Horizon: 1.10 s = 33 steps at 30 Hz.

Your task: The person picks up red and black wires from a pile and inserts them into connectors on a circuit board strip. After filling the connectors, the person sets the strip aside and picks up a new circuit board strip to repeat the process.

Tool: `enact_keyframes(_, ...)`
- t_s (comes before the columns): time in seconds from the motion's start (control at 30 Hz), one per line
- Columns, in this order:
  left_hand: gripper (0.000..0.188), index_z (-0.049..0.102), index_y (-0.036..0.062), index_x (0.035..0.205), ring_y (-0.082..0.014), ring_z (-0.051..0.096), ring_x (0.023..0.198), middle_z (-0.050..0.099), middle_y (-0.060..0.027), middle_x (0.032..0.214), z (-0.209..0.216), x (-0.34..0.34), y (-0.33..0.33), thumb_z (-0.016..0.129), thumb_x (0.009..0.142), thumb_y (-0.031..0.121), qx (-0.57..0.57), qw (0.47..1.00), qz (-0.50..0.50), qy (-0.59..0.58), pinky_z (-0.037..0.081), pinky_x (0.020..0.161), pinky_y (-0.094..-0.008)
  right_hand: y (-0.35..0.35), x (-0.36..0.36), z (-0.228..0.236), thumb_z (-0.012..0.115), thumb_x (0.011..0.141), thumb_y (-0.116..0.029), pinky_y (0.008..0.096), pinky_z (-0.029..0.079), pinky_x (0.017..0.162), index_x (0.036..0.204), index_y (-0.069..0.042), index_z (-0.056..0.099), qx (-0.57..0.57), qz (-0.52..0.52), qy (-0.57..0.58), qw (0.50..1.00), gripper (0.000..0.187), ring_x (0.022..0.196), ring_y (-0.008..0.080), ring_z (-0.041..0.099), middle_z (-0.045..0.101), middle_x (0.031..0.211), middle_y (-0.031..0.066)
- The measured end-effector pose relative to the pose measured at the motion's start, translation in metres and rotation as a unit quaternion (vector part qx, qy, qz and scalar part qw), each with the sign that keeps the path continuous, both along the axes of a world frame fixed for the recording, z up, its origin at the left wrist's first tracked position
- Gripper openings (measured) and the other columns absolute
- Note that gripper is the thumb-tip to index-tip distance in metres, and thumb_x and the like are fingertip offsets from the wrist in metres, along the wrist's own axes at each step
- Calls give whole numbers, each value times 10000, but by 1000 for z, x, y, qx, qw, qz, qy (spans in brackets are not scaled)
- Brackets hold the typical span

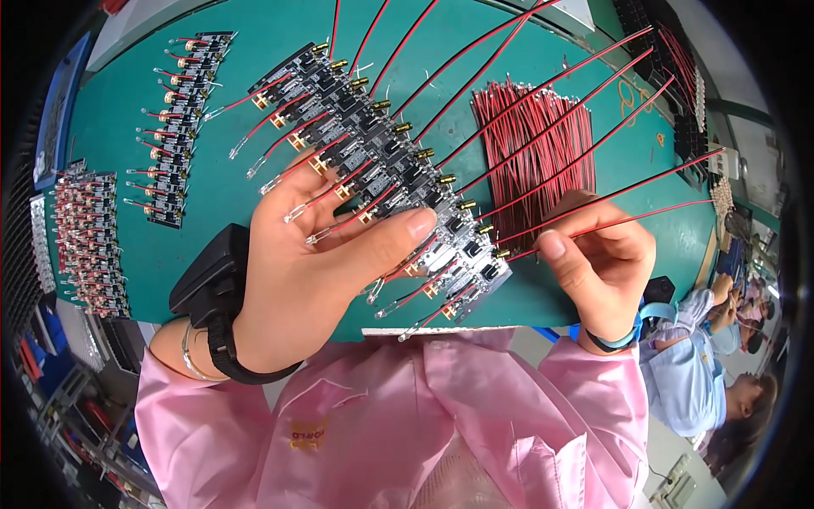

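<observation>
Circuit boards (89, 242) lie piled by the worktop's (246, 51) left edge. Next, well apart from the rest, sits 1 board strip (181, 127), then open green surface. The left grip (297, 271) grasps a wired panel (386, 148), its lower end near the front edge. Rightward lies a wire bundle (534, 144); the right grip (606, 254) pinches 1 red wire (670, 211) beside the panel's end.

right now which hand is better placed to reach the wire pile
Probably the right hand, nearer the wire pile, though it pinches a red wire; the left hand grips the circuit board strip.
</observation>
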<state>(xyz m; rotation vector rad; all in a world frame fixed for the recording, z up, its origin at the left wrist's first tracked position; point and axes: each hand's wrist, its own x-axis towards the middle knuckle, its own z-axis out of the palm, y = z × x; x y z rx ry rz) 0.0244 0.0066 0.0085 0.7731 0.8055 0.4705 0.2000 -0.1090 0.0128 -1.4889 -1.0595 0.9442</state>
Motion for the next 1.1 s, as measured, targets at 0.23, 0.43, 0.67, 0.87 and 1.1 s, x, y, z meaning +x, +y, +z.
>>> enact_keyframes(0.23,308,484,-11,989,-137,586,769,584,-89,895,-1,0,0,626,716,-15,-2,1000,-3,1,500,614,-228,3,-1,2,630,658,66,197,301,467,702,40,572,2,24,-57,998,77,520,67,398,525,651,40)
enact_keyframes(0.43,311,479,-16,990,-133,587,762,586,-90,890,-1,0,0,625,716,-17,3,1000,-1,1,500,609,-227,2,1,0,643,634,61,203,298,462,694,26,578,40,24,-65,997,95,519,73,404,528,643,37)
enact_keyframes(0.67,310,477,-15,985,-131,590,749,587,-90,883,0,0,0,626,714,-19,3,1000,-4,14,501,602,-225,4,0,2,655,621,49,206,309,451,677,11,577,37,23,-114,993,103,509,85,417,535,633,40)
enact_keyframes(0.87,302,479,-13,975,-131,592,743,587,-90,879,-2,0,0,625,711,-24,6,1000,-1,14,504,595,-223,5,1,3,660,626,28,209,322,441,664,-2,575,17,50,-141,989,98,503,93,431,539,619,42)
enact_keyframes(1.1,291,477,-15,962,-135,594,745,587,-90,872,-4,0,-2,624,712,-26,10,1000,9,16,507,596,-226,5,0,4,662,633,18,207,324,434,655,-18,575,27,39,-165,985,96,502,93,433,535,599,35)
